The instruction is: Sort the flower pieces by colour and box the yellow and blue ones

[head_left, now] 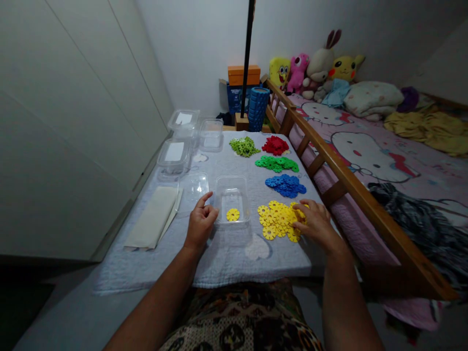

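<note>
A clear plastic container with one yellow snowflake disc in it stands before me. My left hand is at its left side, thumb by the rim, index finger stretched out and the other fingers curled; no held thing shows. Over the right edge of a pile of yellow snowflake discs is my right hand, its fingers apart and touching the discs. Beyond that pile lie blue discs, green discs, red discs and light green discs.
Left of the container are a clear lid and a folded cream cloth or paper. More clear containers stand at the back left. A wooden bed rail runs along the table's right side. A black pole rises behind the table.
</note>
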